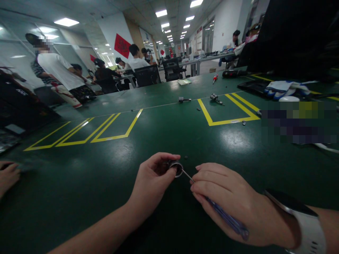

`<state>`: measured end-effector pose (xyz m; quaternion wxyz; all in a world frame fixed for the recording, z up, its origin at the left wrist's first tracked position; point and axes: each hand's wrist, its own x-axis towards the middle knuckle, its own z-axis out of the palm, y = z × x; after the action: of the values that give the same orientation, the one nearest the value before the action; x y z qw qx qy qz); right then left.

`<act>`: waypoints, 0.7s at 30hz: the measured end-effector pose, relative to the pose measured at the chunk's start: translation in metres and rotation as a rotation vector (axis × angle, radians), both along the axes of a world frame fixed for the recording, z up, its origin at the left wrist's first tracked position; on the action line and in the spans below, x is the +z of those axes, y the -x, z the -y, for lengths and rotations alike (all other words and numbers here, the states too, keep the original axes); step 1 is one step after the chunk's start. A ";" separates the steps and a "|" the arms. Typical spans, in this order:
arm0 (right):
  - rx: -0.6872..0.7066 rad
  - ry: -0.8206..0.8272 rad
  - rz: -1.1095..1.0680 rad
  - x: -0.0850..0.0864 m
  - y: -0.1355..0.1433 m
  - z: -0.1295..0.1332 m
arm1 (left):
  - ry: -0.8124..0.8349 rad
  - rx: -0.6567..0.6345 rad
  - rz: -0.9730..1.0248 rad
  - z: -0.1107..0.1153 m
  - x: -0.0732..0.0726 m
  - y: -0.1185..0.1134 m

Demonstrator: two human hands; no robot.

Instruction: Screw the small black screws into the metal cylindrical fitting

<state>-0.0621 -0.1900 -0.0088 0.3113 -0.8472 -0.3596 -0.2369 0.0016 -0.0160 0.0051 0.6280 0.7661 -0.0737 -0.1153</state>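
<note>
We see the left hand grasping a hollow metal part between thumb and fingers, over the green table; the right hand grips a screwdriver, its shaft reaching the part's open end. We note a small dark piece just beyond; farther off, a metal assembly lies within yellow tape.

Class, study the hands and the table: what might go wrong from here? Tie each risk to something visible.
The slim-shafted tool in the right hand might slip from the hollow metal part and jab the left hand, whose thumb is close by.
The small dark piece lying loose on the green table, just beyond the hands, could be knocked away.
</note>
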 end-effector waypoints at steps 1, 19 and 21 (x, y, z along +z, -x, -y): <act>-0.004 0.009 0.005 0.000 0.000 0.000 | 0.002 -0.001 -0.001 0.000 0.000 0.000; -0.058 -0.876 -0.867 -0.015 -0.038 0.019 | 0.114 0.027 -0.175 -0.009 0.014 -0.016; -0.064 -0.889 -0.893 -0.017 -0.041 0.018 | 0.143 0.035 -0.186 -0.011 0.014 -0.017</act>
<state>-0.0207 -0.2077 -0.0257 0.7466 -0.6643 -0.0366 0.0034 0.0186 -0.0049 0.0193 0.6871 0.7065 -0.0098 -0.1691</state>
